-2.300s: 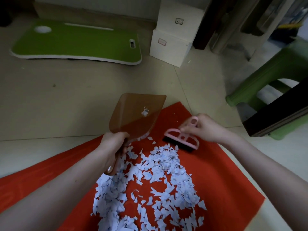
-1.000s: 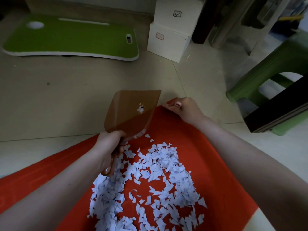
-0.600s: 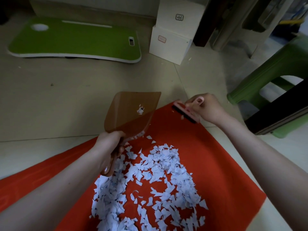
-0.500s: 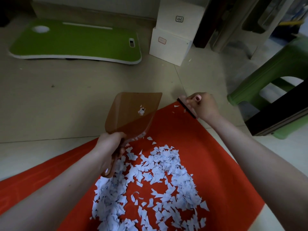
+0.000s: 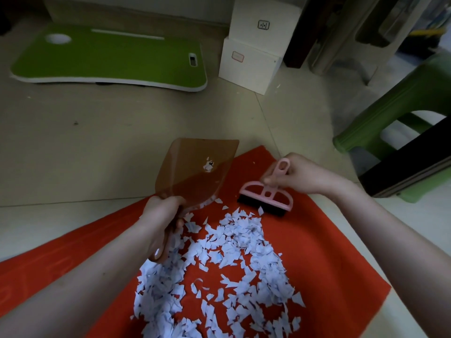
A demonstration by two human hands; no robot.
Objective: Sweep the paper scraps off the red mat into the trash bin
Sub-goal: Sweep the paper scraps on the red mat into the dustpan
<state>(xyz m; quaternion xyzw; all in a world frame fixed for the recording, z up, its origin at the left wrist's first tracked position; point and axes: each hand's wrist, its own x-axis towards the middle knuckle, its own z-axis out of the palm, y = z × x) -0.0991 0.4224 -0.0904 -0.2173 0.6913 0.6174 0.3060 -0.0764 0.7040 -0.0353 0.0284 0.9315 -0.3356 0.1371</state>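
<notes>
Over red mat (image 5: 329, 252): left hand (image 5: 162, 215) grips stickered dustpan (image 5: 195, 172), right hand (image 5: 305, 175) pinches pink brush (image 5: 266, 195) beside scraps (image 5: 244, 240)

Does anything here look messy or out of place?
Yes: torn pale paper scraps lie strewn in a loose heap across the red mat, between the person's arms. The left hand holds the brown dustpan tipped up, and the right hand pinches the pink brush at the heap's far edge. No trash bin shows.

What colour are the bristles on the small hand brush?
Black, below a pink handle; the brush shows only in the head view, the sole camera.
</notes>
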